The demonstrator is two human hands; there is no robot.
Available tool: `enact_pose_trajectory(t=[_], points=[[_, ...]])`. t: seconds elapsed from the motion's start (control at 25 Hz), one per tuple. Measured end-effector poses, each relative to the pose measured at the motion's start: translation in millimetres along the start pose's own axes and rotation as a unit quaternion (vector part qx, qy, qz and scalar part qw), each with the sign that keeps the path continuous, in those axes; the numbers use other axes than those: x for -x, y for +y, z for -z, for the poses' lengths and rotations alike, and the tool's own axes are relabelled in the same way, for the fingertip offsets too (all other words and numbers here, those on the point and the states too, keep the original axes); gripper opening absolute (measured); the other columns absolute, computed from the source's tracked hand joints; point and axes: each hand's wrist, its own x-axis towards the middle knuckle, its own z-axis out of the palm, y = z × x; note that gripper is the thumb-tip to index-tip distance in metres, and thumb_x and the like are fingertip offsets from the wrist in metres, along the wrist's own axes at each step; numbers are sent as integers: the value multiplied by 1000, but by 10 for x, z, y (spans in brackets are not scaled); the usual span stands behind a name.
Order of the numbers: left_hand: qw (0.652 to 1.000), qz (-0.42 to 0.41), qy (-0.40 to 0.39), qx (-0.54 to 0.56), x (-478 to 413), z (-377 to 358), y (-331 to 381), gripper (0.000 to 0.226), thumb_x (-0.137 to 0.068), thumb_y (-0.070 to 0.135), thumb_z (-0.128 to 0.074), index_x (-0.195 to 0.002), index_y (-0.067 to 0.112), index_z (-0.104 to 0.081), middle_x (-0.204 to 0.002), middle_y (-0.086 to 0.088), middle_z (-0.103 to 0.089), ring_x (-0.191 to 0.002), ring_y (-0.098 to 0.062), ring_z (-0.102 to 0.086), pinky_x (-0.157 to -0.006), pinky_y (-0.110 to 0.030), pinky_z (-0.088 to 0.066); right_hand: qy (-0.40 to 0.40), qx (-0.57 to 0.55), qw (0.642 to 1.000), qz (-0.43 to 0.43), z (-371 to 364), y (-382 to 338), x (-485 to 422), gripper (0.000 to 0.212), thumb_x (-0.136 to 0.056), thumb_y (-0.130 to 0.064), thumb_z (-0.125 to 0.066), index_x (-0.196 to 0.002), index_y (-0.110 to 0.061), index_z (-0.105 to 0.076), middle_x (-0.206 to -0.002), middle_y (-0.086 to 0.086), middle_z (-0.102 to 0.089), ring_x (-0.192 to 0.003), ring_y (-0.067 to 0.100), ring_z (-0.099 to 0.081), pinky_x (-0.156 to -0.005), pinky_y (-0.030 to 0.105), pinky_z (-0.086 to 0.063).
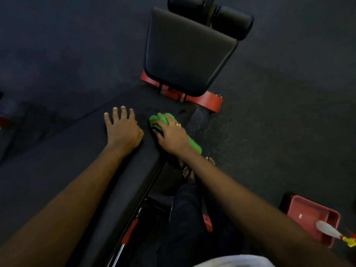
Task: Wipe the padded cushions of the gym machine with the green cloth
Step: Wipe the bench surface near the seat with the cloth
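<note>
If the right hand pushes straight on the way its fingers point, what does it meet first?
Bare bench pad lies ahead of the right hand and green cloth up to the pad's far end. Past that, the red frame under the seat cushion looks nearest, though depth is unclear.

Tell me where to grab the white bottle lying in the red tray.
Probably take the white bottle round its body, from above: it lies on its side in the red tray, with the body exposed on top. Its yellow-and-red head is partly cut off by the frame, so I can't judge a grip there.
</note>
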Motion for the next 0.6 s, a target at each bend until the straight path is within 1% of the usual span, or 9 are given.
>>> enact_pose_trajectory(t=[0.12,0.24,0.28,0.32,0.36,0.44,0.48,0.52,0.6], points=[[999,23,-36,-9,14,-80,-1,62,-107,41,-21,-160,9,-16,-166,-18,-13,-153,-42,-7,-124,-53,-5,-69,37,997,24,-54,359,-820,47,-103,-46,-46,-146,-28,-49,-160,6,-37,-144,29,-39,-115,46,-37],[999,21,-27,-12,-44,-104,39,61,-107,38,-21,-159,8,-17,-166,-20,-14,-152,-44,-7,-124,-52,-6,-66,9,995,-79,-24,609,-1220,46,-103,-47,-45,-145,-30,-50,-155,9,-40,-138,36,-46,-113,46,-40],[1000,21,-20,-11,-55,-110,42,60,-107,37,-22,-159,7,-19,-165,-21,-16,-152,-44,-9,-124,-53,-8,-70,15,994,-78,-51,539,-1213,45,-103,-48,-45,-144,-30,-50,-153,9,-41,-134,38,-49,-110,48,-42],[1000,22,-11,-14,-55,-114,42,60,-107,36,-23,-158,7,-21,-164,-21,-18,-151,-45,-11,-123,-53,-9,-68,29,997,-29,-69,406,-1153,45,-102,-48,-46,-143,-30,-51,-152,9,-42,-131,38,-51,-107,48,-45],[1000,22,-6,-20,-55,-115,40,60,-106,36,-24,-158,7,-22,-164,-21,-20,-151,-45,-13,-123,-53,-11,-65,26,996,48,-69,258,-1043,45,-102,-48,-47,-142,-29,-53,-152,8,-42,-131,37,-51,-105,47,-46],[999,23,-8,-29,-49,-105,50,60,-106,37,-24,-158,7,-23,-163,-21,-22,-151,-44,-15,-123,-53,-13,-81,-12,980,184,-71,216,-885,43,-101,-44,-52,-141,-29,-55,-155,7,-42,-140,32,-45,-109,42,-42],[999,24,-14,-31,-44,-99,58,61,-106,37,-24,-158,7,-23,-163,-21,-21,-151,-44,-15,-123,-53,-13,-92,-21,975,202,-105,373,-916,44,-100,-43,-54,-141,-29,-55,-156,8,-41,-143,30,-41,-113,41,-39],[999,26,-17,-32,-43,-101,62,61,-106,38,-24,-158,7,-22,-163,-21,-21,-151,-44,-15,-123,-53,-13,-89,-21,980,177,-120,565,-1000,46,-98,-46,-52,-141,-30,-55,-156,9,-41,-144,30,-41,-116,42,-39],[999,30,-18,-29,-42,-102,71,61,-106,38,-24,-158,7,-21,-163,-21,-21,-151,-44,-14,-123,-53,-13,-61,-15,997,38,-96,989,-1159,52,-93,-56,-44,-140,-35,-53,-155,8,-41,-138,33,-46,-112,48,-43]])
